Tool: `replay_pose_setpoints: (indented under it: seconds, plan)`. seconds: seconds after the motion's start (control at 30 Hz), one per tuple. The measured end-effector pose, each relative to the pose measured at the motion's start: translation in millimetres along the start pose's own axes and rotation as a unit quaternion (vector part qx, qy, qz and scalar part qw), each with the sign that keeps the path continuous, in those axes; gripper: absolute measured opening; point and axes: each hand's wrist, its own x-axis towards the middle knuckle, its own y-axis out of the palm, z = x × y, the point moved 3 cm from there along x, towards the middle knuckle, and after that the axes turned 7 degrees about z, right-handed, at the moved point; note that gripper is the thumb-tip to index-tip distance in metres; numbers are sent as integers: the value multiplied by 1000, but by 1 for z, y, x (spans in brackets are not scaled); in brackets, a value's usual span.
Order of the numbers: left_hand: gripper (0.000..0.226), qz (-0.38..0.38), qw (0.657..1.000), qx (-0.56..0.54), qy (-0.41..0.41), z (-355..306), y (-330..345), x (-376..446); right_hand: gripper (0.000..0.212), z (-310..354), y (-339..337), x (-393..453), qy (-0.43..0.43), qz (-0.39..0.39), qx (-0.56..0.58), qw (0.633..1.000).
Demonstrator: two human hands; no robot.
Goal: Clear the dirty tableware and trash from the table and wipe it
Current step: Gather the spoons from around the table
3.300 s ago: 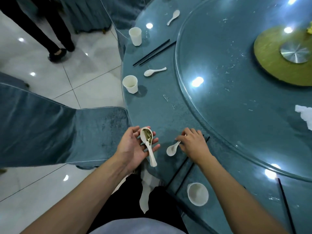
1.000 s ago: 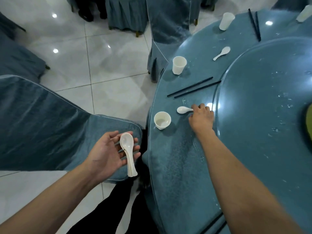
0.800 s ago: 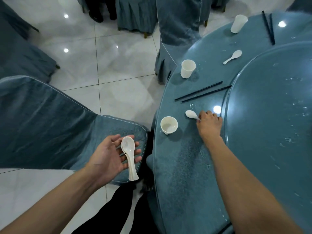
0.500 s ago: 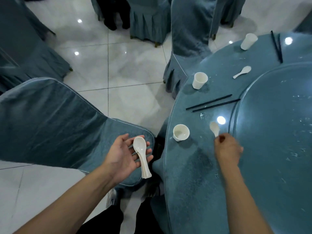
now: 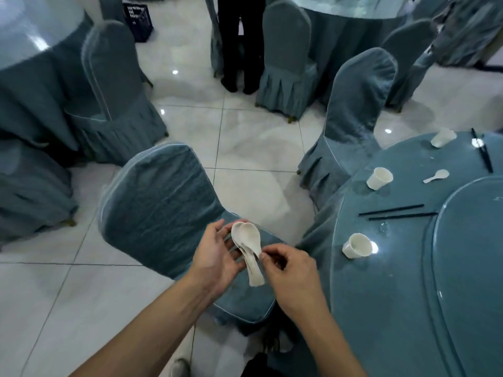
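The left hand (image 5: pixel 217 257) lies spread, palm up, cradling stacked spoons (image 5: pixel 249 248); the right hand (image 5: pixel 292 270) pinches the top spoon's handle. Cups (image 5: pixel 357 245) stand on the bench (image 5: pixel 394 295).

Three cups (image 5: pixel 379 178) — two chopstick pairs (image 5: pixel 397 212).

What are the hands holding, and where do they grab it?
White spoons, stacked. The left hand cradles them under the bowls; the right hand pinches the top spoon's handle with its fingers.

Bare forearms, no sleeves; left hand (image 5: pixel 217 254) and right hand (image 5: pixel 292 270) ungloved.
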Motion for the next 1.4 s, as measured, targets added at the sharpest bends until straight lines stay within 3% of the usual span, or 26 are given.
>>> replay_pose_setpoints:
  seconds: [0.33, 0.5, 0.67, 1.07, 1.4]
  plan:
    - [51, -38, 997, -50, 37, -103, -173, -67, 14, 119, 179, -14, -65, 60, -81, 993]
    - [49, -43, 996, -68, 45, -154, -237, -85, 26, 164, 238, -2, -182, 32, -210, 960]
    - [50, -55, 994, -74, 50, -205, -277, -73, 33, 201, 270, 35, -225, 26, -313, 922]
    - [48, -55, 998, 8, 36, -375, -282, 36, 49, 257, 320, 211, -129, 31, -304, 943]
    - [50, 14, 997, 80, -18, -488, -230, 152, 47, 289, 308, 337, -58, -91, -293, 950]
